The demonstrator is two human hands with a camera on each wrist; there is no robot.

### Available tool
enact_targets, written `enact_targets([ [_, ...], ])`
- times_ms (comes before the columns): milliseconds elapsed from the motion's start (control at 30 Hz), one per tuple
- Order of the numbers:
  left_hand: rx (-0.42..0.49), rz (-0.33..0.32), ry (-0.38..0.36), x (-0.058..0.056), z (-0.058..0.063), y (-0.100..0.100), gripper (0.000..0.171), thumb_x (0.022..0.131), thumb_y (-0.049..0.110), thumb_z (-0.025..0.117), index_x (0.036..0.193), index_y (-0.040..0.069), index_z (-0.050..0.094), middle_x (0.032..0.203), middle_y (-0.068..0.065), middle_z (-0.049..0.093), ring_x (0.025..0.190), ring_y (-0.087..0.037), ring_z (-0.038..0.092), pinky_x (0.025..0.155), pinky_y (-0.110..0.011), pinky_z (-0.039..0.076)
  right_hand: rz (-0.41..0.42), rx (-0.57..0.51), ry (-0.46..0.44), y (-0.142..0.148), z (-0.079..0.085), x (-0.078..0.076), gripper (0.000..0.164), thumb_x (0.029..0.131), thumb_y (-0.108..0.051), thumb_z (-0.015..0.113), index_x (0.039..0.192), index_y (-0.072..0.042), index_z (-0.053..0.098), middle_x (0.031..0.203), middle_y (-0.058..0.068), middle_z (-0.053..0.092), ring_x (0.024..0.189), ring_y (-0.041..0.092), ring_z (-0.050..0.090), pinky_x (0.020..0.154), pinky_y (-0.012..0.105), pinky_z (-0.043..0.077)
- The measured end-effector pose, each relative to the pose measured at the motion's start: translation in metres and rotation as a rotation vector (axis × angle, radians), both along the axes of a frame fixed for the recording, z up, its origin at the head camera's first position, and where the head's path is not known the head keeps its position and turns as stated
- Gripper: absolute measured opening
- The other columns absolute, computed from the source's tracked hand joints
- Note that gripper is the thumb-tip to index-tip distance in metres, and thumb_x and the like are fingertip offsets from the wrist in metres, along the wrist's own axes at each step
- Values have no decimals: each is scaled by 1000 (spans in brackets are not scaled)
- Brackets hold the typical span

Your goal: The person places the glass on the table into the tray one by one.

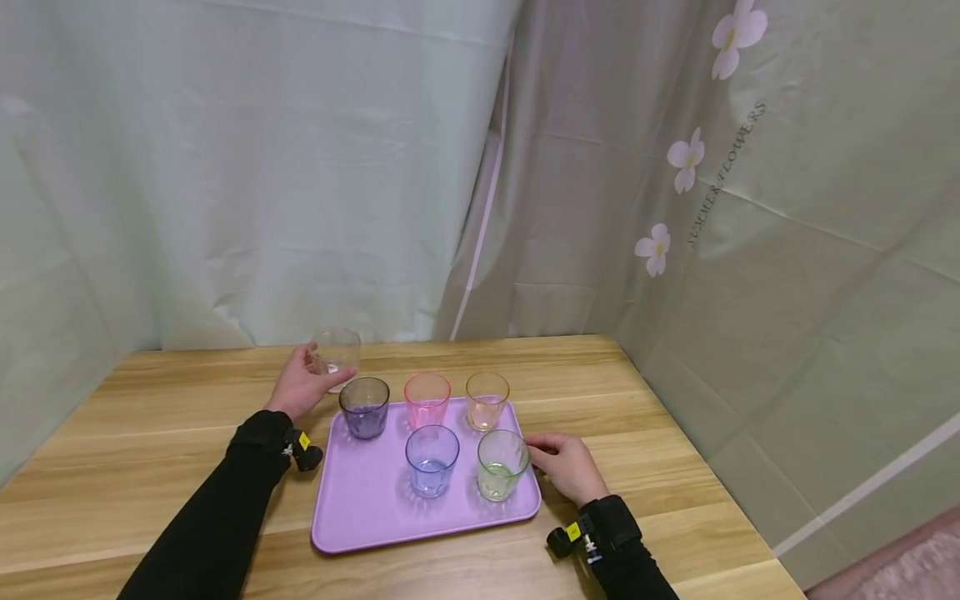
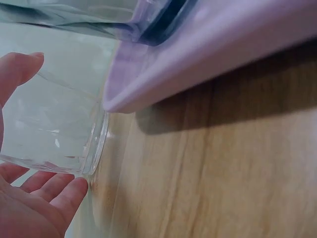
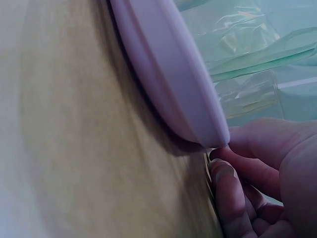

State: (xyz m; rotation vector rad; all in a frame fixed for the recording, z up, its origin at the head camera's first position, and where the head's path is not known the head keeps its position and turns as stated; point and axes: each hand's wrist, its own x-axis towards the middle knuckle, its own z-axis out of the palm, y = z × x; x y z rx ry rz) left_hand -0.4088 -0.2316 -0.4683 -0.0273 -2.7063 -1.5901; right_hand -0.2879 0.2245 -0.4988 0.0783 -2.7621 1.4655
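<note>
My left hand (image 1: 297,385) holds a clear glass (image 1: 339,348) at the table's back left, just beyond the tray. In the left wrist view the thumb (image 2: 20,72) and fingers lie on opposite sides of that glass (image 2: 49,129). My right hand (image 1: 572,468) grips the right rim of a lilac tray (image 1: 360,521); the right wrist view shows the thumb and curled fingers at the tray's edge (image 3: 198,99). On the tray stand a dark grey-purple glass (image 1: 365,410), a pink glass (image 1: 427,402), an amber glass (image 1: 487,402), a blue glass (image 1: 432,462) and a green glass (image 1: 501,467).
A light wood-grain table (image 1: 112,467) carries the tray. Pale curtains (image 1: 300,167) hang behind its back edge and along the right side, some printed with flowers. Something pink and fluffy (image 1: 915,571) shows at the lower right corner.
</note>
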Motion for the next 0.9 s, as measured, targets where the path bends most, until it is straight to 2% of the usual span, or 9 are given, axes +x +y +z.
enact_targets([
  [367, -29, 2, 0, -6, -5, -4, 121, 99, 50, 79, 172, -7, 1, 173, -43, 17, 161, -60, 24, 131, -71, 29, -6, 5, -2, 0, 1, 0, 22, 104, -19, 75, 119, -5, 83, 110, 9, 82, 90, 14, 70, 79, 30, 60],
  [600, -49, -7, 27, -5, -8, -5, 112, 101, 51, 77, 171, -8, 12, 170, -42, 28, 157, -59, 33, 127, -70, 37, -3, 8, -2, 0, 1, 0, 23, 104, -20, 75, 120, -6, 83, 110, 9, 81, 90, 14, 69, 78, 30, 60],
  [900, -53, -18, 38, -4, -7, -9, 109, 100, 52, 78, 169, -9, 19, 167, -42, 32, 155, -59, 35, 125, -71, 39, -13, 5, -4, 0, 3, 2, 22, 104, -19, 75, 120, -5, 83, 111, 9, 81, 90, 14, 70, 78, 30, 60],
])
